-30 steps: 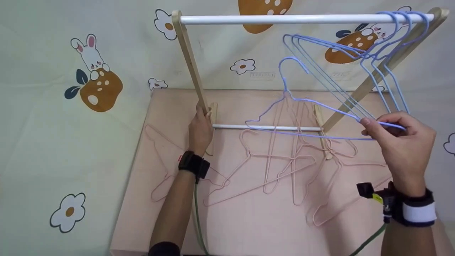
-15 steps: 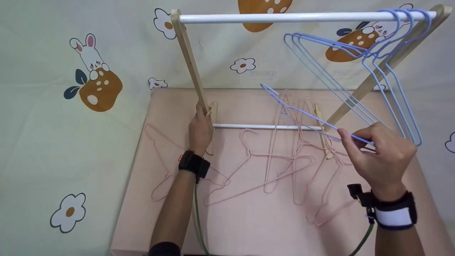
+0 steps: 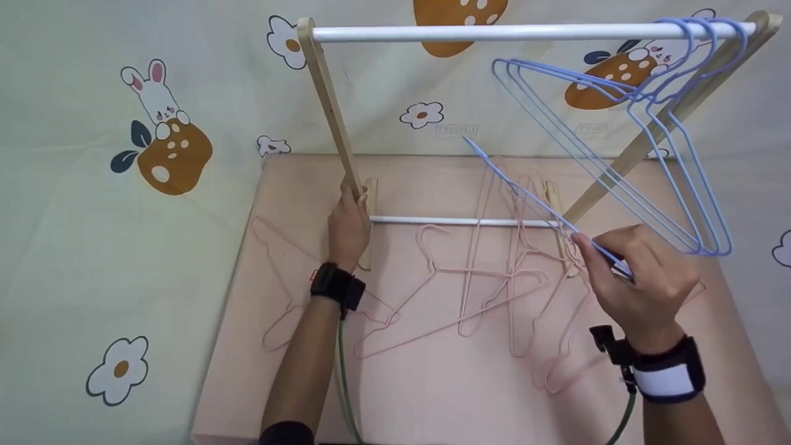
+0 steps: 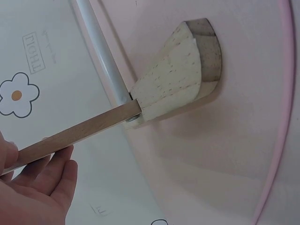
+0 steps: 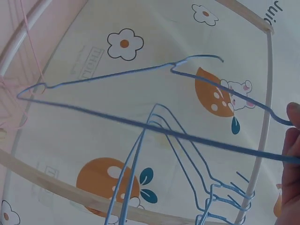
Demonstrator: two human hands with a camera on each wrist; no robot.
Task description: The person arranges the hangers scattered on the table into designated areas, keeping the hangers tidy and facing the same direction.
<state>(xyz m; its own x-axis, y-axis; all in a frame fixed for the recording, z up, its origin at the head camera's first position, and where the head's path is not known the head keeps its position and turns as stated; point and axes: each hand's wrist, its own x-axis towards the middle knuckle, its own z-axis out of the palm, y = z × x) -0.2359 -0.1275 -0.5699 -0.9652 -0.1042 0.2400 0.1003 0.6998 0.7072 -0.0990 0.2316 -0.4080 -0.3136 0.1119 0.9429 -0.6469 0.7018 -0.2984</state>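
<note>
My left hand [image 3: 348,230] grips the left wooden post [image 3: 332,111] of a garment rack low down, near its foot; the left wrist view shows the fingers around the post [image 4: 75,133]. In my right hand [image 3: 646,281] one end of a blue clothes hanger [image 3: 537,199] is pinched between thumb and fingers. The head view shows that hanger nearly edge-on, its far end pointing up and left below the rack's white top rod [image 3: 494,33]. Its hook and whole outline show in the right wrist view, where the hanger [image 5: 108,75] reaches across the picture.
Three blue hangers [image 3: 581,79] hang at the right end of the top rod, just beyond my right hand. Several pink hangers [image 3: 469,271] lie scattered and overlapping on the pink tabletop [image 3: 420,395]. A white lower rod [image 3: 426,220] joins the rack's feet.
My right hand has moved left and down with the blue hanger, turning it from broadside to nearly edge-on. The left hand keeps its hold on the post.
</note>
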